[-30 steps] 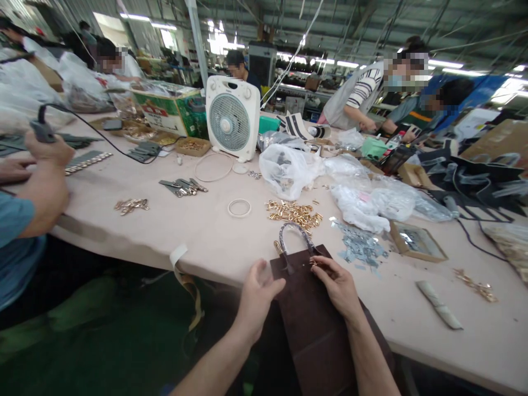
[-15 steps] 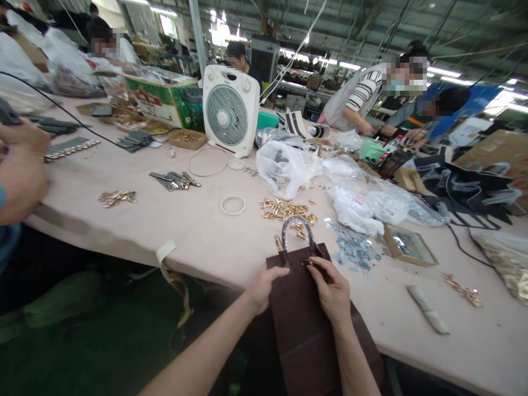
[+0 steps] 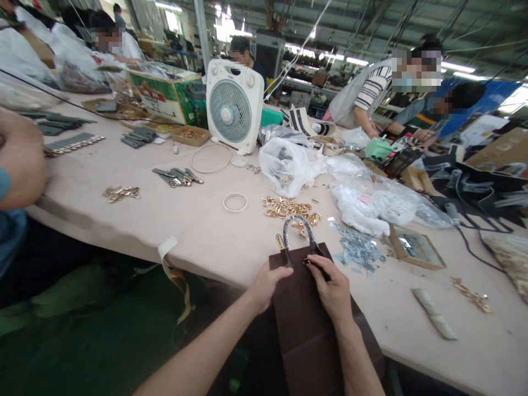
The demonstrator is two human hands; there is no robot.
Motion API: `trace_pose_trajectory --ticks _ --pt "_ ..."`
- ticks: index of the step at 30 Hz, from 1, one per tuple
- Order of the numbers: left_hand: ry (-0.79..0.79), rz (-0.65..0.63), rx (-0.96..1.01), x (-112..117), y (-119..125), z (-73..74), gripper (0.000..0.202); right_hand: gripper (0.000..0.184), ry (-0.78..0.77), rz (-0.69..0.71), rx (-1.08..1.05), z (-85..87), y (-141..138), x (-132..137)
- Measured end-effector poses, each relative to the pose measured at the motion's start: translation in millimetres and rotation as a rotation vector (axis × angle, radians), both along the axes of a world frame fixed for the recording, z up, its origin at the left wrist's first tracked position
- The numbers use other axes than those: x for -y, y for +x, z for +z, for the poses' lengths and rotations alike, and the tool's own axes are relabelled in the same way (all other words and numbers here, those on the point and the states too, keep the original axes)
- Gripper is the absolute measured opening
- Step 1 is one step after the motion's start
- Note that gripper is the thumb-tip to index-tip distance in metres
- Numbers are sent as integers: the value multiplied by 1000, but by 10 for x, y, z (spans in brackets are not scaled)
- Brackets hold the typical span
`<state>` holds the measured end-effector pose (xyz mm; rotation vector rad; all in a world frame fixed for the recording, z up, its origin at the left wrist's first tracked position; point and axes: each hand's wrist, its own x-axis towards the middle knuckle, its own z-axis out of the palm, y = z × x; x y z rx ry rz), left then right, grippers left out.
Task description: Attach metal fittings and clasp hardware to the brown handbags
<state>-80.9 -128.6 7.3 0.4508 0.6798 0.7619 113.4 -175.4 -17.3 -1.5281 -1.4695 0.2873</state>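
A dark brown handbag (image 3: 305,324) lies over the near edge of the pink work table (image 3: 198,220), its looped handle (image 3: 297,231) pointing away from me. My left hand (image 3: 268,283) grips the bag's top left edge, thumb on top. My right hand (image 3: 332,286) is closed on the top edge near the handle's base, fingers pinching at a small gold fitting there. A heap of gold metal clasps (image 3: 289,208) lies just beyond the handle.
A white box fan (image 3: 234,105) stands mid-table with clear plastic bags (image 3: 289,165) to its right. A white ring (image 3: 235,202), grey strap pieces (image 3: 177,177), silver scraps (image 3: 357,250) and a small tray (image 3: 416,247) lie around. Another person's arm (image 3: 20,159) is at the left; several people work behind.
My left hand went from open beside the bag to gripping its top edge. My right hand stayed pinched at the handle base. The view drifted slightly.
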Motion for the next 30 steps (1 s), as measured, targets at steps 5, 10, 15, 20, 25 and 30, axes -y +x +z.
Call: trace_pose_trajectory --ticks 5,10,15,20,25,30 --pt "0 4 -20 -6 12 3 49 23 3 108 110 -1 92 -27" --pt "-7 -3 -16 -29 32 -2 47 25 -6 96 146 -15 122 -49" --pt "2 4 -20 -31 44 1 47 24 15 70 178 -57 131 -56" --pt "17 7 -49 -22 50 30 45 26 44 70 206 -93 135 -67" --pt "41 2 -78 -19 44 35 48 31 77 65 265 -112 96 -56" --pt "39 13 -76 -12 48 45 47 33 80 99 285 -95 63 -35"
